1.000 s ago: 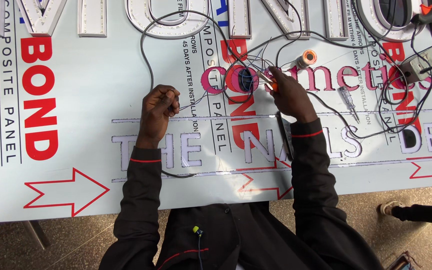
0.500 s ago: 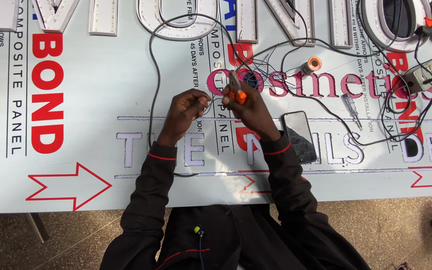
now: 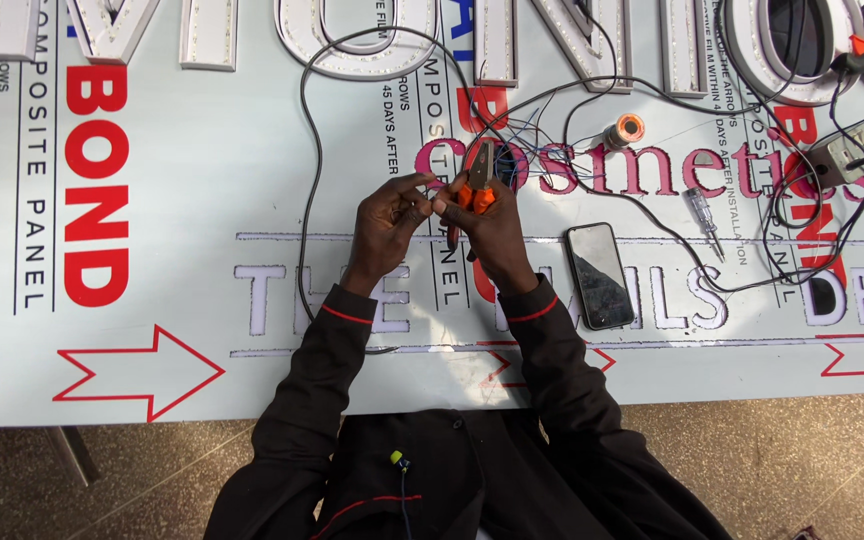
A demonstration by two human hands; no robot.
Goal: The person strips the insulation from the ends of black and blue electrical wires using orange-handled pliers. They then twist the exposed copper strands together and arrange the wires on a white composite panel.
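Right hand (image 3: 492,225) grips orange-handled pliers (image 3: 479,180), jaws up. Left hand (image 3: 389,215) pinches a thin wire (image 3: 430,182) just beside them, mid-panel. Phone (image 3: 599,275) near right; bare sign panel (image 3: 202,190) left, front edge near the torso.

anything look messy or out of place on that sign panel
Nothing looks damaged or spilled. The oddest part is the tangle of black cables looping loosely over the sign panel, beside a solder spool, a screwdriver and a phone lying slightly askew. The right hand holds orange-handled pliers; the left hand pinches a thin wire.
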